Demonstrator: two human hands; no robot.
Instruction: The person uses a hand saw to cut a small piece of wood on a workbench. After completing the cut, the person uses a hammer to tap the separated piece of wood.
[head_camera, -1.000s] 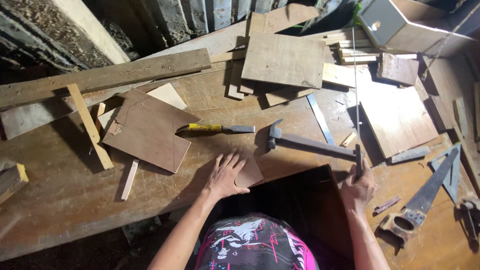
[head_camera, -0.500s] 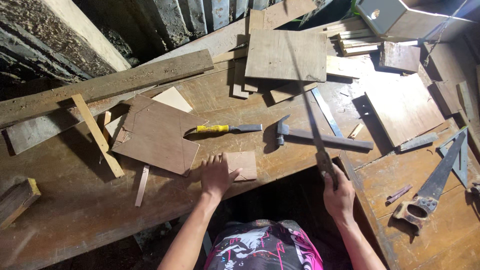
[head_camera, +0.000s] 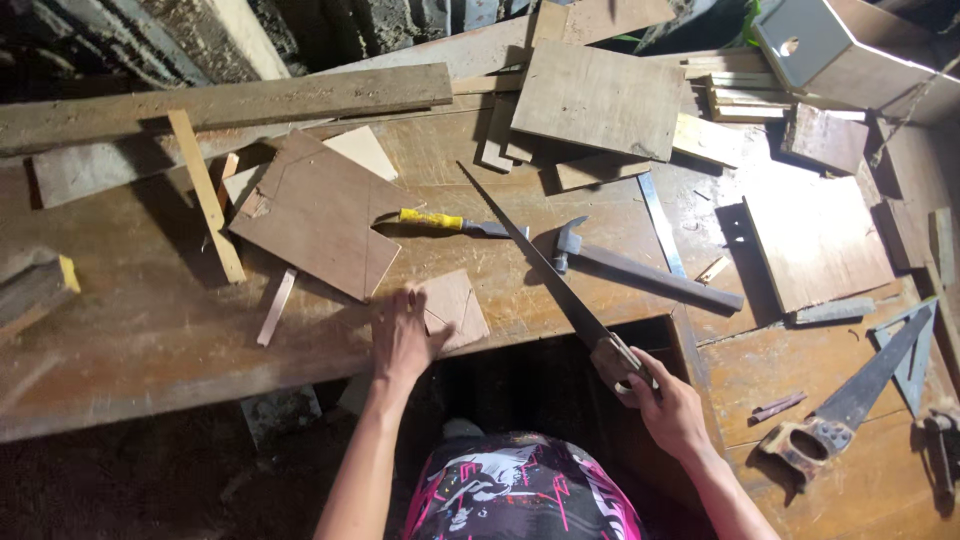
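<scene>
My left hand (head_camera: 402, 340) lies flat on the workbench, pressing the left edge of a small square plywood piece (head_camera: 456, 308) that sits at the bench's front edge. My right hand (head_camera: 660, 400) grips the wooden handle of a handsaw (head_camera: 540, 265), whose thin blade slants up and left over the bench. The blade passes just right of the small plywood piece and in front of a hammer (head_camera: 640, 268).
A chisel with a yellow handle (head_camera: 450, 222) lies beside a large plywood panel (head_camera: 320, 215). Planks and offcuts (head_camera: 600, 100) crowd the back. A second handsaw (head_camera: 850, 405) and a metal square (head_camera: 915, 350) rest at the right. A dark notch opens in the bench front (head_camera: 540, 380).
My right hand has lifted the handsaw and swung its blade left toward the small plywood piece. My left hand has settled on that piece's left edge.
</scene>
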